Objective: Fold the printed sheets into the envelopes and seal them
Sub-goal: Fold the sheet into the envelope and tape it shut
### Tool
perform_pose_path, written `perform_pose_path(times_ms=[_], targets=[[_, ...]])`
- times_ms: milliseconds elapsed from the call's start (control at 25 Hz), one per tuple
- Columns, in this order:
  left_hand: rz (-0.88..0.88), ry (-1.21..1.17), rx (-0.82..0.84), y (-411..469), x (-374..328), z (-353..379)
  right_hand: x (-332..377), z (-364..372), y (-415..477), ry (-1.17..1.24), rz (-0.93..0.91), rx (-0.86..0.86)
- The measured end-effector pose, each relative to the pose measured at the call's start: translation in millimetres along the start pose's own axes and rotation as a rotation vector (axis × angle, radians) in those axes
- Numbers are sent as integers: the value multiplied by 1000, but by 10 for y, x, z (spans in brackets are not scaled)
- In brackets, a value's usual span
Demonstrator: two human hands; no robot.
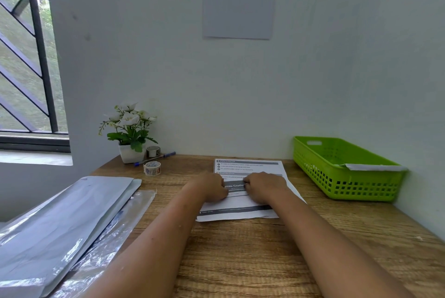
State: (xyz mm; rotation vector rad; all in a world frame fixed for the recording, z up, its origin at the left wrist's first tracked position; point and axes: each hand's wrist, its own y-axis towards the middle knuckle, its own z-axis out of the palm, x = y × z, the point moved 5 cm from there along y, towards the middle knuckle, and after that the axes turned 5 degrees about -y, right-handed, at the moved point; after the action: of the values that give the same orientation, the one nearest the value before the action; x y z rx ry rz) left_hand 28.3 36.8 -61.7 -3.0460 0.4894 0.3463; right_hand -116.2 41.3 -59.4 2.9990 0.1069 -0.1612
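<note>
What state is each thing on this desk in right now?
printed sheet: partly folded, lying flat.
left hand: fingers curled, gripping the sheet's folded flap.
right hand: fingers curled, gripping the same flap.
envelopes: stacked flat, untouched.
green basket: upright, a white flat item at its near rim.
tape roll: idle, untouched.

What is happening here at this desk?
A person is folding a printed sheet on the desk. The left hand and the right hand, fingers curled, hold the sheet near its middle, and it looks partly folded. The grey envelopes lie in a pile to the left, untouched. A green basket stands to the right. None of the envelopes looks filled or sealed yet.
</note>
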Motion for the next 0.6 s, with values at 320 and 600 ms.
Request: perform_pose_path(times_ms=[320, 600], targets=[[-120, 99, -73, -42, 38, -24, -347, 34, -2, -49, 227, -10], [-102, 85, -109, -80, 79, -45, -344, -49, -68, -45, 183, -85]])
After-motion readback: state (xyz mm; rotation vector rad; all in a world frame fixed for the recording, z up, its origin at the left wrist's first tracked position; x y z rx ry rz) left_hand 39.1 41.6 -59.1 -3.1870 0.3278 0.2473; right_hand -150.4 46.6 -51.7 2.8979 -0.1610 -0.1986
